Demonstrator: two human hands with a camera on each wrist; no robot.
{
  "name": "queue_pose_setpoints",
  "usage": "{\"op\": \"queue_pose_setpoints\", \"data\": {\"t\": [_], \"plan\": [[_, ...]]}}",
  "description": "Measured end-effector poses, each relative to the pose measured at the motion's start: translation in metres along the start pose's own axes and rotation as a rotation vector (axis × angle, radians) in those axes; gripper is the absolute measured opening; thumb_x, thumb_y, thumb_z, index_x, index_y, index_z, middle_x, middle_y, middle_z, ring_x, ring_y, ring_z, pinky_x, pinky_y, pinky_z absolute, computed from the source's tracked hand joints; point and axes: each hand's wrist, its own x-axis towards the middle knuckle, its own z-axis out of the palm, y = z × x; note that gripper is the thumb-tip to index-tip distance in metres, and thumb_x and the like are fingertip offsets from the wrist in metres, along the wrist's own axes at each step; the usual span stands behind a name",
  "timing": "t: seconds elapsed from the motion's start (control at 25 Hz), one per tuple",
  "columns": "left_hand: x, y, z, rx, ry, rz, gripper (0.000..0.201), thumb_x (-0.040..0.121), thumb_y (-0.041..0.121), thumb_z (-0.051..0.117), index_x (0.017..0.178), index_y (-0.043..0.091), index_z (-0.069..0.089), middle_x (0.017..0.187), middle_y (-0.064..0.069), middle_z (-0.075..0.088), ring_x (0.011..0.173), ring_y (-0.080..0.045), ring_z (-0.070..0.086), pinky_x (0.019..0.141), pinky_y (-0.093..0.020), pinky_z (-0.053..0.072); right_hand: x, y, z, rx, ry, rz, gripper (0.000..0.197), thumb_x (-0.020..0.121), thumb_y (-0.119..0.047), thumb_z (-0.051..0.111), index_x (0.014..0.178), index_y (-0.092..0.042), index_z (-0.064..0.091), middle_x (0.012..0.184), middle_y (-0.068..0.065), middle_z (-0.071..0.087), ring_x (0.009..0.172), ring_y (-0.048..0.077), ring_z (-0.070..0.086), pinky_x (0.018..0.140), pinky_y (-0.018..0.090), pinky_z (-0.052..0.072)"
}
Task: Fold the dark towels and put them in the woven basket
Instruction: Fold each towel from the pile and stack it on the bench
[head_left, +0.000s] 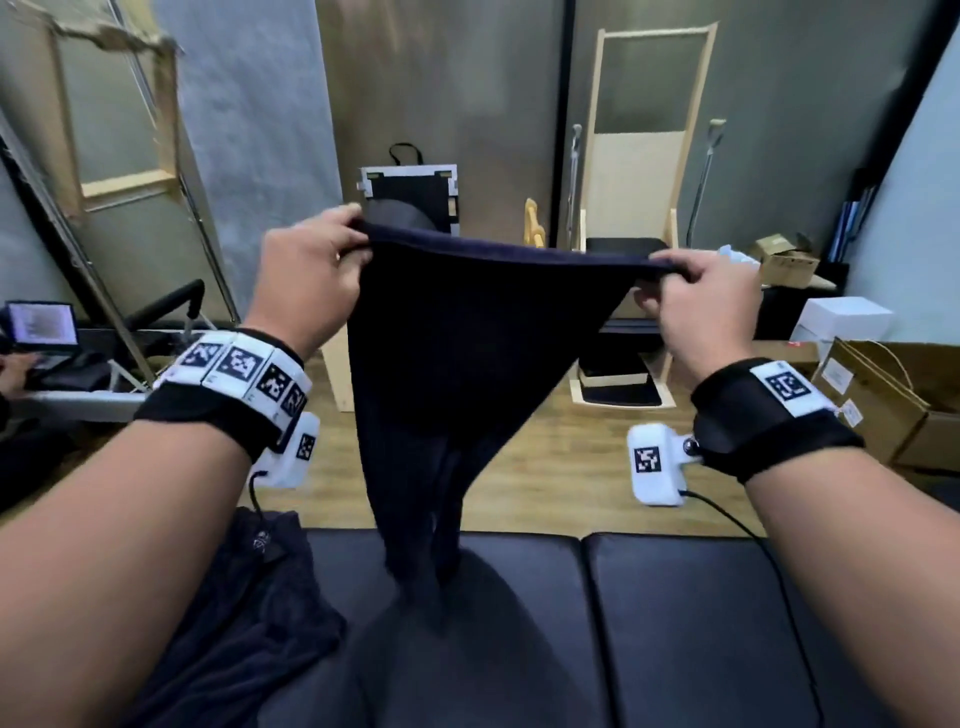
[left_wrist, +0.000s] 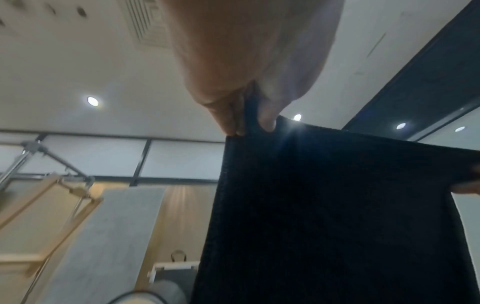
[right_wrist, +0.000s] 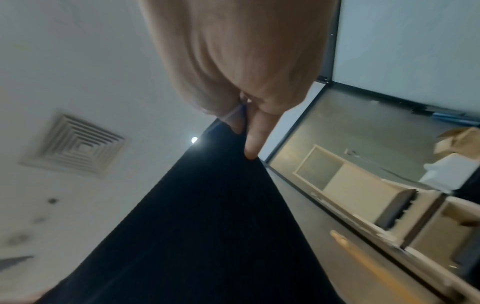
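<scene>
Dark towel (head_left: 457, 332) hanging lengthwise down, top edge between both hands

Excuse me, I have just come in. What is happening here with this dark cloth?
A person is holding up a dark towel by its top edge, the left hand pinching one corner and the right hand pinching the other. The towel hangs down unfolded, and its lower end reaches the black padded bench in front of them. A second dark towel lies crumpled on the bench at the left. No woven basket shows in these views, so folding seems only to be starting.
</scene>
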Motion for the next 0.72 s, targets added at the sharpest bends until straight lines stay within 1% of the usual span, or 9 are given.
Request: {"op": "queue_pose_setpoints", "data": {"t": [0.08, 0.2, 0.28, 0.4, 0.44, 0.48, 0.56, 0.64, 0.72], "plan": [[0.004, 0.007, -0.018, -0.009, 0.069, 0.068, 0.024, 0.085, 0.005, 0.064, 0.106, 0.0, 0.075, 0.124, -0.008, 0.069, 0.109, -0.023, 0.067, 0.102, -0.005, 0.034, 0.004, -0.013, -0.016, -0.001, 0.043, -0.118, 0.034, 0.076, -0.012, 0.053, 0.086, -0.032, 0.08, 0.084, -0.005, 0.078, 0.082, 0.016, 0.076, 0.082, 0.042, 0.063], [-0.025, 0.017, -0.027, 0.009, 0.037, 0.136, 0.022, 0.087, 0.006, 0.066, 0.106, 0.0, 0.074, 0.126, -0.009, 0.068, 0.111, -0.023, 0.067, 0.106, -0.025, 0.045, -0.019, -0.008, -0.052, -0.143, 0.008, -0.24, 0.035, 0.08, -0.012, 0.053, 0.099, -0.023, 0.08, 0.09, -0.005, 0.078, 0.088, 0.014, 0.073, 0.089, 0.036, 0.059], [-0.069, 0.031, -0.02, 0.015, -0.043, 0.162, 0.017, 0.086, 0.005, 0.069, 0.102, 0.0, 0.075, 0.125, -0.011, 0.068, 0.109, -0.024, 0.068, 0.105, -0.026, 0.044, -0.048, 0.008, -0.083, -0.23, -0.031, -0.25, 0.032, 0.085, -0.011, 0.055, 0.103, -0.021, 0.08, 0.092, -0.001, 0.078, 0.085, 0.01, 0.07, 0.086, 0.029, 0.056], [-0.147, 0.057, -0.001, -0.048, -0.208, 0.132, 0.01, 0.085, 0.004, 0.071, 0.095, 0.001, 0.074, 0.12, -0.011, 0.07, 0.104, -0.024, 0.07, 0.099, -0.023, 0.046, -0.096, 0.042, -0.131, -0.33, -0.112, -0.21, 0.028, 0.089, -0.003, 0.061, 0.104, -0.017, 0.08, 0.093, 0.001, 0.077, 0.073, -0.007, 0.063, 0.074, 0.006, 0.046], [-0.176, 0.066, 0.005, -0.082, -0.246, 0.119, 0.01, 0.086, 0.006, 0.07, 0.094, 0.002, 0.073, 0.118, -0.01, 0.072, 0.101, -0.024, 0.071, 0.096, -0.025, 0.047, -0.114, 0.054, -0.147, -0.371, -0.148, -0.184, 0.027, 0.089, 0.0, 0.063, 0.104, -0.015, 0.08, 0.093, 0.003, 0.076, 0.075, -0.008, 0.063, 0.073, -0.002, 0.041], [-0.204, 0.076, 0.01, -0.116, -0.269, 0.1, 0.012, 0.086, 0.008, 0.067, 0.094, 0.003, 0.073, 0.113, -0.008, 0.073, 0.097, -0.024, 0.071, 0.092, -0.026, 0.049, -0.134, 0.068, -0.166, -0.41, -0.196, -0.149, 0.027, 0.088, 0.004, 0.064, 0.103, -0.012, 0.08, 0.094, 0.005, 0.077, 0.082, -0.001, 0.066, 0.075, -0.006, 0.038], [-0.259, 0.093, 0.017, -0.164, -0.349, 0.032, 0.018, 0.085, 0.011, 0.064, 0.101, 0.007, 0.071, 0.101, -0.004, 0.075, 0.09, -0.023, 0.071, 0.083, -0.029, 0.051, -0.175, 0.098, -0.196, -0.498, -0.32, -0.061, 0.026, 0.086, 0.009, 0.066, 0.098, -0.009, 0.081, 0.094, 0.006, 0.078, 0.09, 0.011, 0.069, 0.076, -0.01, 0.034], [-0.309, 0.106, 0.02, -0.172, -0.522, -0.089, 0.016, 0.089, 0.012, 0.065, 0.104, 0.015, 0.068, 0.095, 0.002, 0.074, 0.088, -0.021, 0.07, 0.076, -0.033, 0.054, -0.216, 0.131, -0.221, -0.62, -0.478, -0.005, 0.027, 0.083, 0.007, 0.07, 0.094, -0.014, 0.083, 0.092, -0.001, 0.079, 0.086, -0.001, 0.067, 0.075, -0.01, 0.033], [-0.346, 0.108, 0.022, -0.136, -0.675, -0.207, 0.012, 0.091, 0.017, 0.063, 0.102, 0.019, 0.068, 0.094, 0.004, 0.073, 0.091, -0.022, 0.069, 0.076, -0.034, 0.055, -0.249, 0.158, -0.236, -0.691, -0.596, 0.063, 0.028, 0.084, 0.003, 0.072, 0.092, -0.022, 0.083, 0.086, -0.015, 0.077, 0.087, -0.006, 0.066, 0.075, -0.009, 0.036]]}}
